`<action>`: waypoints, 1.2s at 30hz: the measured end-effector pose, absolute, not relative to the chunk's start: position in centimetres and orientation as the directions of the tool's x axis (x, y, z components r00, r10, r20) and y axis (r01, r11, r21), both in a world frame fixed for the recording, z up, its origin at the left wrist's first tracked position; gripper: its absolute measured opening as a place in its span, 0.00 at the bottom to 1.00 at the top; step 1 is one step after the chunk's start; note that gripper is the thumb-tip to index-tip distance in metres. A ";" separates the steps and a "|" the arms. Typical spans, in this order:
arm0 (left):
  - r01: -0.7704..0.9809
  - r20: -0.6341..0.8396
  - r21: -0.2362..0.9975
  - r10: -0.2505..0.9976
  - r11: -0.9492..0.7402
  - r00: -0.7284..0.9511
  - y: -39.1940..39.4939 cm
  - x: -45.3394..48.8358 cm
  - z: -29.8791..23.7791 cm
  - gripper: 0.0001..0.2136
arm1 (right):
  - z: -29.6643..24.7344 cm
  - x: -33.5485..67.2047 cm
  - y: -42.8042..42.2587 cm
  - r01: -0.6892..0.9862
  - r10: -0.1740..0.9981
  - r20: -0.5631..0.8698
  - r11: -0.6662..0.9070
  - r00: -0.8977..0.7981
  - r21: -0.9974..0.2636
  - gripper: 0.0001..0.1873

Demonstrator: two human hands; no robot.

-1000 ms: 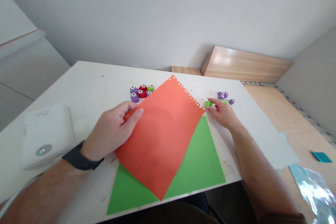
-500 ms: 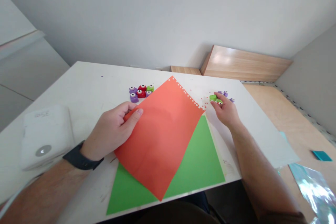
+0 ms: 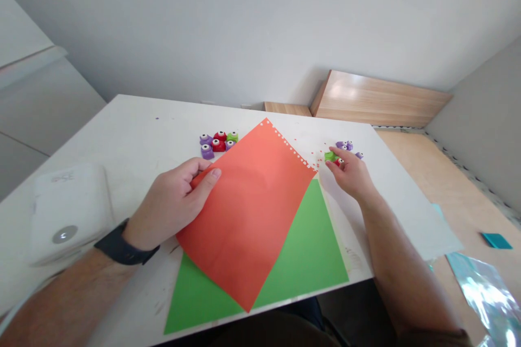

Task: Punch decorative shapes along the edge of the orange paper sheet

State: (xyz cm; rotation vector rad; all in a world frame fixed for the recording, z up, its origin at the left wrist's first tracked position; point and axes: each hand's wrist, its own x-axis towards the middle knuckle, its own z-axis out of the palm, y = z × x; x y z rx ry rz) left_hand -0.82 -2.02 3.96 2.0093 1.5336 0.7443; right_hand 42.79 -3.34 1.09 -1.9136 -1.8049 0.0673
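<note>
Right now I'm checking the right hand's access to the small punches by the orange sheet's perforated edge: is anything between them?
Nothing visible does. The right hand already has its fingertips at the small green plastic punch in the right-hand cluster; the orange paper sheet lies just to their left, not between them.

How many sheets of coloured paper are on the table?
2: an orange sheet pinned by the left hand, and a green sheet beneath it. Others underneath may be hidden.
</note>
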 end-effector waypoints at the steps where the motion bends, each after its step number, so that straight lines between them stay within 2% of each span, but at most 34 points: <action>1: 0.695 0.121 0.678 0.969 -0.238 0.214 -2.0 -0.8 3.9 0.15 | 1.1 42.8 -3.4 0.928 0.956 0.277 0.016 0.095 -0.372 0.26; 3: 0.694 0.121 0.679 0.969 -0.240 0.217 -1.9 -0.8 3.9 0.15 | 1.2 42.9 -3.5 0.938 0.970 0.233 0.019 0.066 -0.345 0.25; 5: 0.692 0.125 0.679 0.967 -0.246 0.221 -1.8 -0.8 3.8 0.15 | 1.4 42.9 -3.6 0.931 0.967 0.233 -0.015 0.106 -0.365 0.26; 9: 0.693 0.122 0.677 0.966 -0.248 0.226 -1.7 -0.8 3.7 0.15 | 1.9 43.0 -3.9 0.827 0.925 0.268 -0.078 0.268 -0.557 0.27; 13: 0.684 0.125 0.687 0.967 -0.244 0.220 -1.8 -0.8 3.7 0.15 | 2.4 42.6 -4.1 0.550 0.929 0.129 -0.090 0.346 -0.830 0.28; 17: 0.684 0.130 0.686 0.966 -0.249 0.222 -1.8 -0.8 3.7 0.15 | 3.3 41.6 -4.4 0.242 0.955 -0.050 -0.124 0.292 -0.962 0.26; 21: 0.681 0.130 0.688 0.966 -0.250 0.223 -1.8 -0.8 3.7 0.16 | 4.4 40.7 -4.6 0.051 0.956 -0.113 -0.132 0.270 -0.990 0.26; 25: 0.684 0.120 0.686 0.966 -0.248 0.229 -1.9 -0.7 3.9 0.16 | 5.2 40.7 -4.7 -0.057 0.956 -0.160 -0.151 0.247 -0.987 0.25; 32: 0.690 0.106 0.686 0.970 -0.231 0.219 -1.9 -0.8 4.0 0.16 | 5.1 40.9 -4.6 0.014 0.961 -0.183 -0.190 0.205 -0.982 0.24; 36: 0.697 0.095 0.680 0.971 -0.226 0.221 -1.8 -0.7 4.0 0.16 | 5.1 40.7 -4.7 -0.035 0.964 -0.189 -0.186 0.186 -0.982 0.24</action>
